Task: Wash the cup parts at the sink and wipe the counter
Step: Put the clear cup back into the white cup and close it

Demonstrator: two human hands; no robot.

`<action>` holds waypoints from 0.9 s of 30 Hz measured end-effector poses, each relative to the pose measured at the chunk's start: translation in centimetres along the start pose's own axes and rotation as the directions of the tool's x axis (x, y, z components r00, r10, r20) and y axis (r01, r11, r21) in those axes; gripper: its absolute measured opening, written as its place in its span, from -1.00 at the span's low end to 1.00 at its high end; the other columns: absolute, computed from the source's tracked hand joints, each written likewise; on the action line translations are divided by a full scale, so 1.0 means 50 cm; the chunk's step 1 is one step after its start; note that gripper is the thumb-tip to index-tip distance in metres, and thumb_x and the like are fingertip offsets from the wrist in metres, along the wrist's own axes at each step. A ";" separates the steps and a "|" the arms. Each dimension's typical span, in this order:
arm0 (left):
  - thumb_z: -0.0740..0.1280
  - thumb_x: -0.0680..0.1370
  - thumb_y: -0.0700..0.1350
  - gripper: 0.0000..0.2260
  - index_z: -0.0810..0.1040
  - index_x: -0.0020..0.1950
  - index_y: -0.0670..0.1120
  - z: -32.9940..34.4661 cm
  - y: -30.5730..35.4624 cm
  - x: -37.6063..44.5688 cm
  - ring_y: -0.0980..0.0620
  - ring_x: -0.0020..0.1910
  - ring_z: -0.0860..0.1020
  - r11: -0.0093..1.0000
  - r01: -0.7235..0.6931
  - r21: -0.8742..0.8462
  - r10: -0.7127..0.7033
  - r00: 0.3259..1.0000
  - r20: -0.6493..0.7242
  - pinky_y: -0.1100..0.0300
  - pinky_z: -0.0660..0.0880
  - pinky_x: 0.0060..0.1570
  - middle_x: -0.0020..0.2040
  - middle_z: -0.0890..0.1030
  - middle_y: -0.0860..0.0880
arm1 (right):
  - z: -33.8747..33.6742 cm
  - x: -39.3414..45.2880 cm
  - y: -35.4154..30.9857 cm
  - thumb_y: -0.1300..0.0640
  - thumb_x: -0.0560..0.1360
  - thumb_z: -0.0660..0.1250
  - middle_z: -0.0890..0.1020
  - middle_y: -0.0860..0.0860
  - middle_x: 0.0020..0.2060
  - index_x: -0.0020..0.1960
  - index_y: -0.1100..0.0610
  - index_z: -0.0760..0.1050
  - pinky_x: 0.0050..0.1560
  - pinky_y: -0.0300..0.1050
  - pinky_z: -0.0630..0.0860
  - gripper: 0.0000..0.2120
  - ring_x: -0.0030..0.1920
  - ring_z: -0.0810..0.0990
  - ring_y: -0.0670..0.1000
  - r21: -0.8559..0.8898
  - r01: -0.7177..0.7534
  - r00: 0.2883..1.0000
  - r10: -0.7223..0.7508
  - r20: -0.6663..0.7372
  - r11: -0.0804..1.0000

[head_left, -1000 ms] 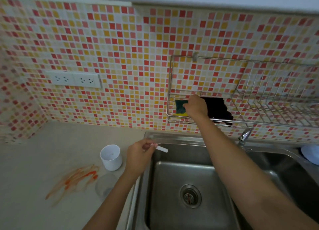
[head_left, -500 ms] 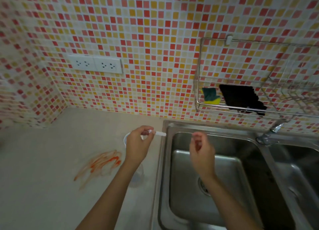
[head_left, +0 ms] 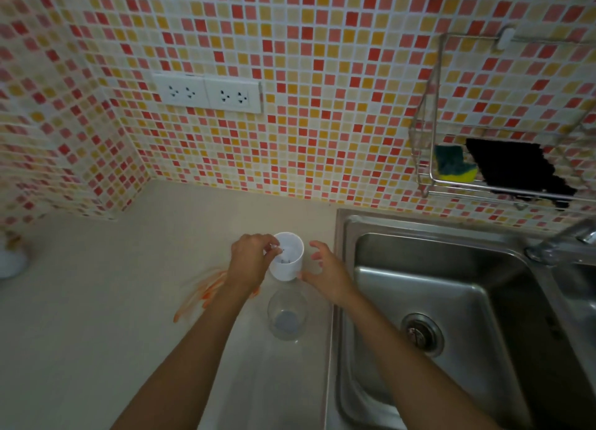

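White plastic is seen in the cup part (head_left: 288, 261), which stands upright on the beige counter (head_left: 96, 316), just beside the left rim of the steel sink (head_left: 451, 300). The left hand (head_left: 250, 263) is held over the left edge of this white cup, with the fingers curled, and a small white piece (head_left: 275, 246) is pinched at the fingertips above the opening. What this piece is cannot be told, because it is too small and partly hidden. The right hand (head_left: 325, 273) is placed just at the right of the cup, with the fingers spread and slightly bent; nothing is held in it. Whether the thumb touches the cup wall cannot be told.

A clear glass-like cup (head_left: 287, 316) is found on the counter directly in front of the white one, nearer to the person, between the two forearms. An orange-red smear (head_left: 200, 295) is spread on the counter at the left of both cups and is partly covered by the left wrist.

On the tiled wall (head_left: 322, 74) a double white socket (head_left: 208, 93) is mounted. At the right a wire rack (head_left: 432, 158) is hung above the sink, and a green and yellow sponge (head_left: 453, 166) is kept in it beside a black cloth (head_left: 512, 168). A metal tap (head_left: 561, 241) is seen at the far right edge of the sink.
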State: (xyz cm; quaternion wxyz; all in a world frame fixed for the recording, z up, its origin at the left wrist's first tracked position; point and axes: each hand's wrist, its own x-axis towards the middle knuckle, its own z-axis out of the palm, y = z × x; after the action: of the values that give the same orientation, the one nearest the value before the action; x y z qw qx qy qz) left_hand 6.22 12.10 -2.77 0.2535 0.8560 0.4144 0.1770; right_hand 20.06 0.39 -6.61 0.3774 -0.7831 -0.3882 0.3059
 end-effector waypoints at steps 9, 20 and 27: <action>0.40 0.51 -0.01 -0.80 0.68 0.07 -0.05 0.002 -0.023 0.054 -0.05 -0.03 0.58 0.988 -0.100 0.114 0.096 0.995 0.041 0.11 0.48 0.07 0.03 0.70 -0.06 | 0.031 0.043 -0.023 -0.01 0.36 0.54 0.50 -0.10 0.27 0.31 -0.17 0.29 0.15 -0.18 0.48 -0.37 0.12 0.49 -0.13 0.071 0.074 0.995 -0.078 0.064 0.995; 0.43 0.49 -0.06 -0.87 0.70 -0.03 -0.07 0.003 -0.051 0.063 -0.10 -0.13 0.59 0.978 -0.180 0.102 0.179 0.984 0.021 0.01 0.52 0.00 -0.09 0.71 -0.09 | 0.034 0.060 -0.017 0.04 0.37 0.54 0.49 -0.08 0.28 0.36 -0.07 0.29 0.15 -0.23 0.42 -0.34 0.15 0.46 -0.12 0.079 0.095 0.990 -0.103 0.095 0.992; 0.43 0.50 -0.06 -0.84 0.70 0.01 -0.09 -0.001 -0.039 0.068 -0.10 -0.09 0.59 0.974 -0.199 0.107 0.198 0.980 0.015 0.08 0.46 0.01 -0.04 0.71 -0.11 | 0.038 0.066 -0.012 0.00 0.39 0.52 0.47 -0.08 0.32 0.39 -0.08 0.27 0.19 -0.17 0.42 -0.33 0.20 0.46 -0.11 0.070 0.095 0.989 -0.102 0.104 0.993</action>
State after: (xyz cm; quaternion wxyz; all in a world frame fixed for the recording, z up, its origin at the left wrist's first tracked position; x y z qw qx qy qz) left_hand 7.03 15.87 -3.56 0.1888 0.9059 0.3352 0.1771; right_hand 20.04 4.08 -7.74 0.3959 -0.7327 -0.4360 0.3411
